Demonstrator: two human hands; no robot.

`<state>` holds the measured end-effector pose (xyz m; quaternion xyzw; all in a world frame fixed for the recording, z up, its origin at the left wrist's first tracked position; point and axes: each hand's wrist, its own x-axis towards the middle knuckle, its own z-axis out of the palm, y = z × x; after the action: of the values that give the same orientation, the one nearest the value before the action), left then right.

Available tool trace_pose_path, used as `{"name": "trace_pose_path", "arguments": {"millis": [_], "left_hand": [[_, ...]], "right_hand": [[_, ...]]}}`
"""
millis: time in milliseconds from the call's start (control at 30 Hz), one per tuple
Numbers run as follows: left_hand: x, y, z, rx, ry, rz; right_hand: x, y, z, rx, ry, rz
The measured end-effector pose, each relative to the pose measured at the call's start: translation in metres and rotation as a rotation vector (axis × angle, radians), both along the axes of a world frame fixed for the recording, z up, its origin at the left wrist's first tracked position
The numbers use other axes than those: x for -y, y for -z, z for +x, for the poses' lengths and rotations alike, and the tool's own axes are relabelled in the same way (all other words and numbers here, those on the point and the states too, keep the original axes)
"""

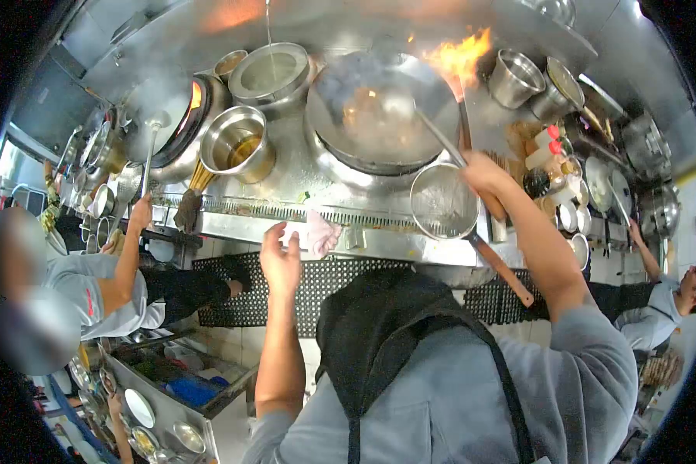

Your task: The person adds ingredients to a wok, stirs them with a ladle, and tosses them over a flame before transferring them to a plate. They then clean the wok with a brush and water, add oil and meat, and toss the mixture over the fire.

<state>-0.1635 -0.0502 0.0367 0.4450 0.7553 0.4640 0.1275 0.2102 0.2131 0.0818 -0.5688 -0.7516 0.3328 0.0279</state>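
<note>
A large wok (336,127) sits on the stove in front of me, steam hiding much of its contents. My right hand (486,174) is wrapped round the handle of a ladle (438,137), whose bowl end is in the wok. Below that hand, a round strainer (444,203) with a wooden handle lies across the stove edge. My left hand (281,251) is raised near the counter's front edge, fingers apart and empty. Just right of it, a folded pinkish cloth (322,233) hangs on the edge.
Flames (460,58) rise behind the wok's right side. A steel pot (237,145) with brown liquid stands left, beside a brush (189,207). Seasoning containers (553,151) are at right. One co-worker (104,290) stands left, another (653,305) right.
</note>
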Motion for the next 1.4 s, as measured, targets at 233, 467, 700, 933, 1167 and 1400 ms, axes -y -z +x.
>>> {"name": "trace_pose_path", "arguments": {"millis": [233, 467, 700, 933, 1167, 1400], "left_hand": [[-0.151, 0.002, 0.104, -0.511, 0.329, 0.138], [-0.202, 0.032, 0.114, -0.715, 0.561, -0.133], [-0.152, -0.018, 0.123, -0.681, 0.526, 0.102], [-0.139, 0.025, 0.144, -0.734, 0.456, 0.166], [-0.105, 0.011, 0.143, -0.681, 0.524, 0.123], [-0.118, -0.022, 0.122, -0.68, 0.575, 0.06]], "right_hand": [[-0.005, 0.003, 0.005, 0.126, -0.165, 0.342], [0.066, -0.069, 0.054, 0.253, -0.236, 0.251], [0.049, -0.122, 0.072, 0.213, -0.34, 0.073], [0.016, -0.002, 0.05, 0.431, -0.245, 0.397], [0.095, -0.081, 0.079, 0.281, -0.213, 0.345], [0.064, -0.12, 0.089, 0.209, -0.447, 0.09]]}}
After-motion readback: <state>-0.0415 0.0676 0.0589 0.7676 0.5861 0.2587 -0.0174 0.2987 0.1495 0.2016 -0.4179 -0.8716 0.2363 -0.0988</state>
